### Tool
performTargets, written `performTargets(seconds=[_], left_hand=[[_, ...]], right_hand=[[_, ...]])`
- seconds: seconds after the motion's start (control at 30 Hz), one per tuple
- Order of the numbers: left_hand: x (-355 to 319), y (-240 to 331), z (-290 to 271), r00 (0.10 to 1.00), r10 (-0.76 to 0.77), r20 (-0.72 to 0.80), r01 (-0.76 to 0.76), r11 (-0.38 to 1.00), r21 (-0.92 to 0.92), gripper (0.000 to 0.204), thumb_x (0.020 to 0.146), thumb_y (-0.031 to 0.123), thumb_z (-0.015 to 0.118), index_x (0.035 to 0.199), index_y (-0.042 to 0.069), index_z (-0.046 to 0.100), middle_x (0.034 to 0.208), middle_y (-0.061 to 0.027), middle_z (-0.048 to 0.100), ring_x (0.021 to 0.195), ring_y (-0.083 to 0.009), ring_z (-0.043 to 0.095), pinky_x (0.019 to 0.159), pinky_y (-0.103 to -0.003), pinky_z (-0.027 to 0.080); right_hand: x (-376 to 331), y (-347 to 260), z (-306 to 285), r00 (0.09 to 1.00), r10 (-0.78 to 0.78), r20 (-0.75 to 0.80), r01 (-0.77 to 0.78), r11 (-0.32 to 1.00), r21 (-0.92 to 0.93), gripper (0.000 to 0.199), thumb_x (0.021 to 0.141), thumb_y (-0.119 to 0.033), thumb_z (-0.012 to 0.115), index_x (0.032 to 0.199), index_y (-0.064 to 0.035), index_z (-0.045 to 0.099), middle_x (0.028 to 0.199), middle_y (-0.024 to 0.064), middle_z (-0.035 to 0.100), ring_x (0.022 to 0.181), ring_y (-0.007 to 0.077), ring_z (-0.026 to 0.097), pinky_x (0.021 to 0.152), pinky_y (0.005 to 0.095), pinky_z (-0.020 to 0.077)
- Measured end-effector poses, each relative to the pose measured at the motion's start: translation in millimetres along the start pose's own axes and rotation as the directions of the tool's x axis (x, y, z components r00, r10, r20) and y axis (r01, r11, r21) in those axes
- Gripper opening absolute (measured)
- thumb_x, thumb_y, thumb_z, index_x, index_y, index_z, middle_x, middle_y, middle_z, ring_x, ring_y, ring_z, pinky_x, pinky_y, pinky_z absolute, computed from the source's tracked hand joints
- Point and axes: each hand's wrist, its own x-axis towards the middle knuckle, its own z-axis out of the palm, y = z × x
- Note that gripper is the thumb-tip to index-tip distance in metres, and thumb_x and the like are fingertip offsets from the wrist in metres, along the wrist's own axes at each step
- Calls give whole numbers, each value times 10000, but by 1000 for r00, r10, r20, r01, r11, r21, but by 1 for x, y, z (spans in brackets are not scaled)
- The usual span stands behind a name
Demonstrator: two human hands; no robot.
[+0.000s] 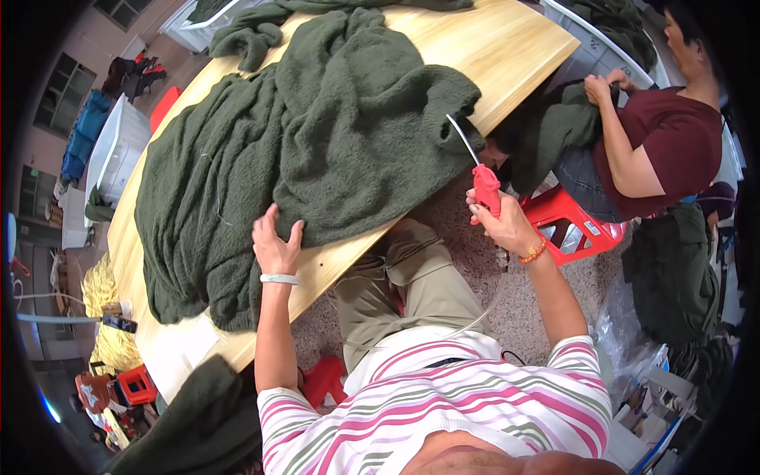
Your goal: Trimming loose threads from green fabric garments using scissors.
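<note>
A dark green knitted sweater (348, 158) lies spread and rumpled over the wooden table, its folds heaped toward the left. My left hand (277, 244) rests at the garment's near edge, thumb and fingers apart, pressing on the fabric without gripping it. In my right hand (507, 224) is a red air blow gun (486, 190) with a long, thin metal nozzle. The nozzle's tip is at the sweater's right end, by an opening in the knit. A thin clear hose (495, 301) runs below that hand across my lap. Loose pale threads lie on the sweater's left part.
The pale wooden table (507, 47) has its near edge by my knees. To the right, a co-worker (665, 150) sits handling another green knit beside a red stool (574, 229). White bins (119, 150) stand around, and a green garment (198, 419) hangs at lower left.
</note>
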Motion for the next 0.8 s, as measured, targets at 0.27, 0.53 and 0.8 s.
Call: performTargets(seconds=[0.27,0.53,0.8], left_hand=[[-23,94,-12,842,499,-205,-527,843,-113,371,650,-48,627,1008,47,647,893,-86,627,830,-259,594,785,-374,436],[-71,106,23,660,736,149,-721,677,-148,409,744,58,555,1151,67,589,933,-50,612,813,-189,577,790,-349,400],[-68,96,26,744,647,167,-613,761,-215,426,761,42,545,1186,70,566,745,-29,519,673,-170,549,672,-315,370]], right_hand=[[0,-35,5,999,-20,27,21,999,-34,326,904,-157,572,1167,35,549,981,86,646,777,126,654,535,252,509],[40,-93,20,982,-181,59,188,969,-159,324,885,-118,591,1151,59,541,904,103,655,804,161,658,715,289,527],[154,-182,96,979,-167,118,192,546,-816,494,771,-386,691,1051,4,572,988,191,671,976,316,643,874,436,453]])
